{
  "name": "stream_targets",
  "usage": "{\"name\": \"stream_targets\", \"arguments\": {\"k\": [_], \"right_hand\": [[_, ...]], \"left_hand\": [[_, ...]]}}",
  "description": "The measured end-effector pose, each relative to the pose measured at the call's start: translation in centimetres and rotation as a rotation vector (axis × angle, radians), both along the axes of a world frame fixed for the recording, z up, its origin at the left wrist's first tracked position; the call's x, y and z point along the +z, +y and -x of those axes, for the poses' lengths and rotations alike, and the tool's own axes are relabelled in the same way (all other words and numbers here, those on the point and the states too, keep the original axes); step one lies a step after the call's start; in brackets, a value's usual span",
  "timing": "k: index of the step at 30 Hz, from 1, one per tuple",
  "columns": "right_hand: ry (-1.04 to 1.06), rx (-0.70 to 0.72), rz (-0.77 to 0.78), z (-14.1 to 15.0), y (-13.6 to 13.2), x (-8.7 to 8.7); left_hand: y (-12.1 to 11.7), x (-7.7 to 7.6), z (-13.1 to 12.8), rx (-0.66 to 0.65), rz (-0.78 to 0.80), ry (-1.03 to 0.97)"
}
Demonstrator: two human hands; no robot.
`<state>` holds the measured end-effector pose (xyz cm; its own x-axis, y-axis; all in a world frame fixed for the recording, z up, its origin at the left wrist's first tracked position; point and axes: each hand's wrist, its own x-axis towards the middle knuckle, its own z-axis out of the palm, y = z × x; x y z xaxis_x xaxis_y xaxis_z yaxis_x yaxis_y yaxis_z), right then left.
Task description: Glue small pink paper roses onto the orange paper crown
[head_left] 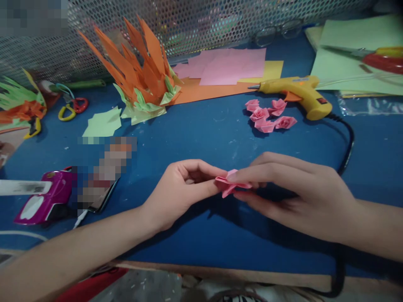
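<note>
A small pink folded paper piece is held just above the blue table, pinched from both sides. My left hand grips its left end with curled fingers. My right hand holds its right end between thumb and fingers. Behind them lie several finished pink paper roses beside a yellow glue gun.
An orange and green paper flower stands at the back left. Pink, orange and yellow sheets lie behind. Scissors and a magenta tool are at the left, a phone beside it. Green paper with red scissors lies at the back right. The glue gun's cord runs toward the right.
</note>
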<state>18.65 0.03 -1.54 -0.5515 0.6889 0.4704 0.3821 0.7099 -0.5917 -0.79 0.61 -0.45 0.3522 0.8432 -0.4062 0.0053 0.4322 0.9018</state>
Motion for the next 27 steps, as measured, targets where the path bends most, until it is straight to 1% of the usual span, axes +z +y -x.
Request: {"name": "stream_targets", "arguments": {"k": [3,7,10,12,16,18,23,27], "right_hand": [[-0.023,0.016,-0.061,0.0,-0.2,-0.2],[-0.083,-0.015,-0.151,-0.2,-0.5,-0.3],[-0.12,-0.005,-0.193,-0.4,-0.4,-0.3],[-0.117,-0.004,-0.159,-0.4,-0.3,-0.1],[-0.059,-0.056,0.04,-0.1,-0.2,0.2],[-0.034,-0.066,0.089,0.0,-0.3,0.3],[-0.081,-0.092,0.116,-0.2,-0.4,0.5],[-0.102,-0.1,0.091,-0.1,-0.5,0.8]], "left_hand": [[-0.1,0.0,-0.1,-0.024,0.013,-0.008],[-0.3,-0.1,0.0,-0.038,0.034,-0.024],[-0.5,-0.2,0.0,-0.055,0.047,-0.049],[-0.6,-0.2,0.1,-0.073,0.05,-0.06],[-0.7,-0.2,0.0,-0.077,0.037,-0.065],[-0.7,-0.1,-0.1,-0.079,0.03,-0.056],[-0.8,0.0,-0.2,-0.098,-0.01,-0.021],[-1.1,0.2,-0.2,-0.112,-0.054,-0.02]]}}
